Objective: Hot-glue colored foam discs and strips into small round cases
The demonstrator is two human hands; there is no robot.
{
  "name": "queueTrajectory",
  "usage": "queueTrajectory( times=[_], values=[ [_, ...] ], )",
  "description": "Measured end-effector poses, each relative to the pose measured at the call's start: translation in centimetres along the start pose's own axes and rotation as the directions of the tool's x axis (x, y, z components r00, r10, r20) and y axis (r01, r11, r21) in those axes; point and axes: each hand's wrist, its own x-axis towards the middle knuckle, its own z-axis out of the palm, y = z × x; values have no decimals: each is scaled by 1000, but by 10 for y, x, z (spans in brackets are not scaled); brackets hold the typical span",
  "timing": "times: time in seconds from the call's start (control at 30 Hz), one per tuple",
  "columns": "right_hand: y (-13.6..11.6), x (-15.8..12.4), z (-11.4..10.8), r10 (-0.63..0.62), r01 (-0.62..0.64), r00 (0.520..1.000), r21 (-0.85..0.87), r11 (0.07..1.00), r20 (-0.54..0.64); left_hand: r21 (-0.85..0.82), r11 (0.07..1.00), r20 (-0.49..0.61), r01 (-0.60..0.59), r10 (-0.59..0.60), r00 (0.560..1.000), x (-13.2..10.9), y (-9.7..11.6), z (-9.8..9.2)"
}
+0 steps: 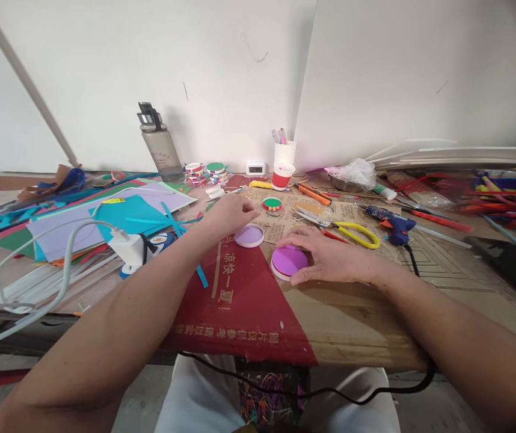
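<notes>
My right hand (323,255) curves around the edge of a bright purple disc with a white rim (289,261), thumb at the near side and fingers at the far side. The disc lies on the cardboard. Just left of it is a paler lilac round piece with a white rim (249,235). My left hand (233,213) hovers over the far edge of that lilac piece, fingers bent together; whatever they may hold is hidden. A small round piece with a green top and red-yellow side (272,205) stands beyond the hands.
Yellow-handled scissors (357,233) and a blue glue gun (392,225) lie to the right. At the back are paper cups (282,174), a clock (255,169), stacked round pieces (216,172) and a bottle (161,144). Coloured paper (64,231) and a charger (127,245) are on the left.
</notes>
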Motion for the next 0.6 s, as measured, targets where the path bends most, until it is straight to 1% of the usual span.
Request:
queueTrajectory(
  times=[0.13,0.2,0.27,0.33,0.4,0.43,0.47,0.53,0.6],
  values=[
    [0,-1,-1,34,-34,999,24,999,-24,28,996,168,-83,77,983,-4,3,-8],
    [-1,-2,-1,59,-58,998,46,997,-23,62,990,297,-125,101,950,-5,3,-14],
    [-1,-2,-2,84,-83,996,58,995,-11,117,977,414,-177,114,903,-6,3,-17],
    [0,-1,-1,100,-99,995,63,993,-9,151,961,474,-233,137,870,-6,2,-16],
    [2,-1,0,106,-104,994,71,992,-29,130,949,470,-288,197,861,-5,2,-13],
    [3,0,1,104,-100,993,83,992,-49,103,943,444,-316,241,863,-5,2,-11],
    [4,1,2,102,-94,992,103,990,-80,75,938,402,-339,283,871,-6,2,-9],
    [6,4,4,120,-91,979,171,981,-166,30,927,284,-374,350,893,-7,3,-5],
    [8,7,5,190,-120,949,270,955,-252,-10,912,153,-409,406,901,-9,6,-2]
  ],
)
